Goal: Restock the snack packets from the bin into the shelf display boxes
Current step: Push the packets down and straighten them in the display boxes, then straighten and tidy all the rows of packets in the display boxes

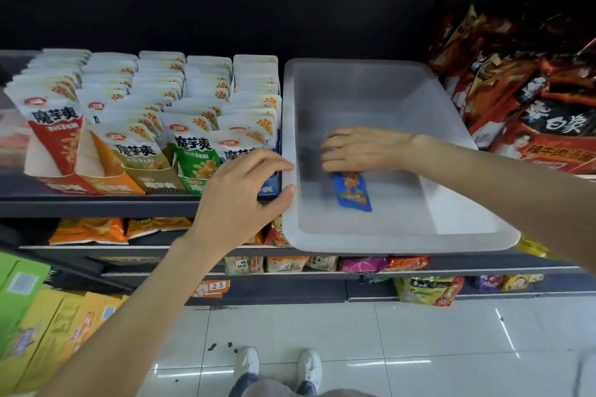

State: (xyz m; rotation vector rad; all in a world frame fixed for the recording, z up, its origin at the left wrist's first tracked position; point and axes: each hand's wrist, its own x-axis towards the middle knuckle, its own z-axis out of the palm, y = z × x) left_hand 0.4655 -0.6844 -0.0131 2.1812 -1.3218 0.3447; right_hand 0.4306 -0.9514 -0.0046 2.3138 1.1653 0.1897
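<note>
Lying flat on the bottom of the white bin (451, 126), one blue snack packet (353, 192) is seen, its upper end covered by the right hand (361, 150). The fingers of this hand are curled down onto the packet; whether it is really pinched cannot be told. The bin's left rim is touched by the left hand (240, 193), thumb and fingers spread. Just beside the bin, on the same shelf (96, 203), the display boxes (109, 182) are filled with standing packets.

Shop aisle: tiered shelves (129, 203) stocked with snack packets (190, 151), price tag (216, 286), tiled floor (354, 348).
</note>
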